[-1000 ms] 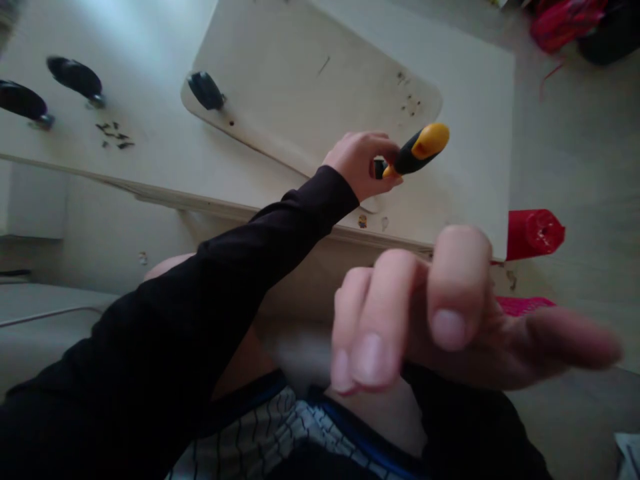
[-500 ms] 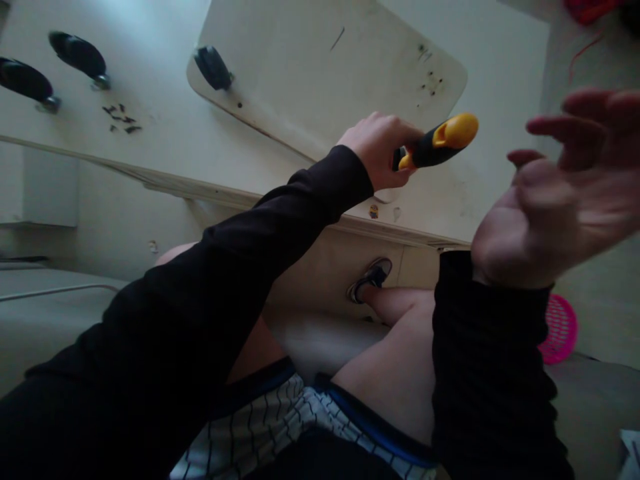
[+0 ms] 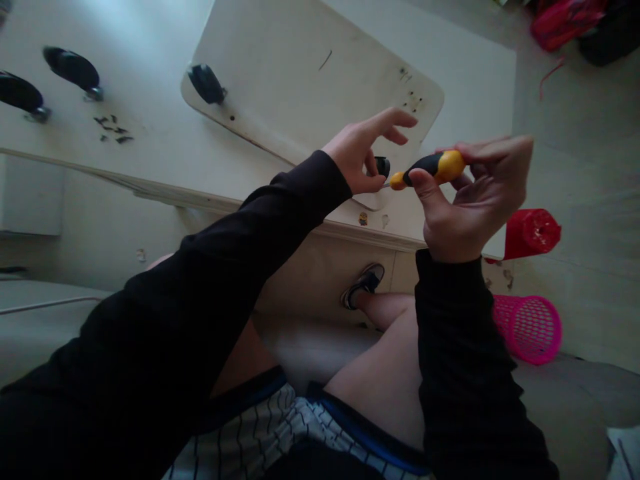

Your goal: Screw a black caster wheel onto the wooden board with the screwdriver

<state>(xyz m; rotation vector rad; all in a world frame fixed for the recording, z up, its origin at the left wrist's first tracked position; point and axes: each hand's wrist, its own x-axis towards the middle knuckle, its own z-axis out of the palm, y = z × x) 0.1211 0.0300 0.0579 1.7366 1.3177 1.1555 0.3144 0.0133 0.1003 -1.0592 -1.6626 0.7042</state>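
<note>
My right hand is closed round the yellow-and-black handle of a screwdriver, palm turned up. The thin shaft points left, toward my left hand. That hand is open, with two fingers stretched out over the white board. Its thumb and lower fingers are beside a dark caster wheel at the board's near corner. Whether they touch the wheel or the shaft I cannot tell, and the screwdriver's tip is hidden. Another black caster stands at the board's left corner.
On the white table, two loose casters and several small dark screws lie at the left. A small sticker is near the front edge. To the right are a red container and a pink basket.
The screwdriver has passed from my left hand to my right. My right hand, empty and spread before, has moved left and closed on the handle. My left fingers have opened. The view has shifted slightly.
</note>
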